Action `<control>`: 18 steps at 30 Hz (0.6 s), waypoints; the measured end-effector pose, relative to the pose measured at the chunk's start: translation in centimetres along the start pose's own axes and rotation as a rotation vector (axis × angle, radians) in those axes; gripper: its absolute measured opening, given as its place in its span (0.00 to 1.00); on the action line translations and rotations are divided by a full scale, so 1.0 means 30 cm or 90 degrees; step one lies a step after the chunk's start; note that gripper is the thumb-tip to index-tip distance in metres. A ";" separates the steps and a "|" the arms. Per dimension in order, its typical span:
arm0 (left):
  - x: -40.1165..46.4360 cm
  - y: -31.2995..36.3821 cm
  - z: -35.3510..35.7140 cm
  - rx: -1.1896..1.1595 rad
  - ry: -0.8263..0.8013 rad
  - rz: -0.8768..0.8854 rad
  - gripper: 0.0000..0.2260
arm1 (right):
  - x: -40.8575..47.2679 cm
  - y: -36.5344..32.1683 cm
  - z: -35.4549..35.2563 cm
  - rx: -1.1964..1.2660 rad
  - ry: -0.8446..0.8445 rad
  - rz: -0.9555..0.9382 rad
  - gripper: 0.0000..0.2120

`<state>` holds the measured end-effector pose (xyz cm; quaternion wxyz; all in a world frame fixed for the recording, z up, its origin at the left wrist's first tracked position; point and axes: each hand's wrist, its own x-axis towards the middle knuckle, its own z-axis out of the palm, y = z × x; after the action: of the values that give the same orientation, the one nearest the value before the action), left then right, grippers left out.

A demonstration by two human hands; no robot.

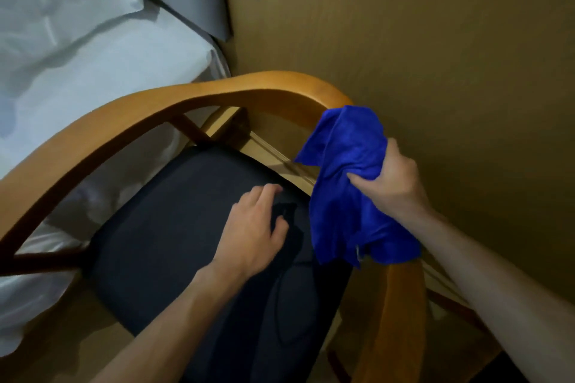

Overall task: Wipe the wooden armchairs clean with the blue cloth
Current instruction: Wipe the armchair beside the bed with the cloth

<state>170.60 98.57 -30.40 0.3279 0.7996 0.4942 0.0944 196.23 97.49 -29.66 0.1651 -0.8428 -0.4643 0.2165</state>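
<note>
Now gripping bunched blue microfibre cloth (348,183) in right hand (390,179), rubbing curved wooden armrest (401,295) at four o'clock; left hand (253,232) open, resting on dark padded seat (174,242); mid-task, apparently.

two bare forearms, no sleeves, unadorned hands

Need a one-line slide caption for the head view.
Right hand holds blue cloth on wooden armchair's rail; left hand rests on dark seat.
</note>
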 end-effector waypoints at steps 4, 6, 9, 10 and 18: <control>0.036 -0.098 -0.131 0.045 0.063 -0.009 0.22 | 0.157 -0.194 -0.049 -0.096 -0.051 -0.095 0.33; 0.034 -0.153 -0.191 0.062 0.085 -0.015 0.23 | 0.247 -0.334 -0.060 -0.215 -0.116 -0.168 0.38; 0.005 -0.240 -0.269 0.079 0.111 -0.032 0.24 | 0.334 -0.523 -0.024 -0.402 -0.179 -0.257 0.38; -0.010 -0.270 -0.293 0.086 0.115 -0.038 0.24 | 0.348 -0.570 0.001 -0.452 -0.183 -0.272 0.37; -0.157 -0.502 -0.510 0.084 0.225 -0.076 0.21 | 0.374 -0.813 0.217 -0.609 -0.195 -0.326 0.31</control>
<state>150.04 105.62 -27.16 0.1882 0.7598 0.5954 0.1811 180.85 120.12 -25.89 -0.2576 -0.6431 -0.7192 0.0545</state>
